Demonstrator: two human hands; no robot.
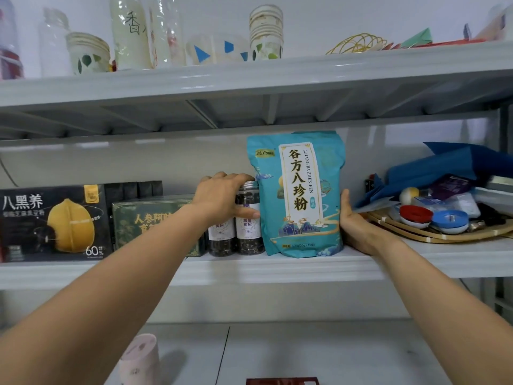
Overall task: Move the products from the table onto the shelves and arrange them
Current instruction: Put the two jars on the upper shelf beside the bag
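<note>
Head view: we see a teal pouch [299, 195] standing upright on the middle shelf [277, 266], its long axis vertical, its sealed top edge up near the underside of the upper shelf [249, 76] and its base on the shelf board close to the front lip. Its printed face is turned toward us, with the column of large characters reading top to bottom. The right hand [352, 220] sits against the pouch's lower right edge, palm turned toward it and thumb pointing up along that edge. The fingers go out of sight behind the pouch, so we cannot tell whether this hand grips it or only steadies it. The left hand [222, 198] is on the pouch's other side, draped over 2 dark jars. Its fingers curl over the silver lid of the right jar [248, 232] and its thumb lies across the jar's front, the tip just beside the pouch's left edge, so the pouch stands between our 2 hands. The right jar touches the pouch, and the left jar [220, 237] stands just beside it, partly behind the wrist. Further left are a green box [150, 220] and a black box [52, 220], both facing us. To the right of the pouch, a bamboo tray [444, 236] holds small red and blue caps under crumpled blue paper [438, 168].
</note>
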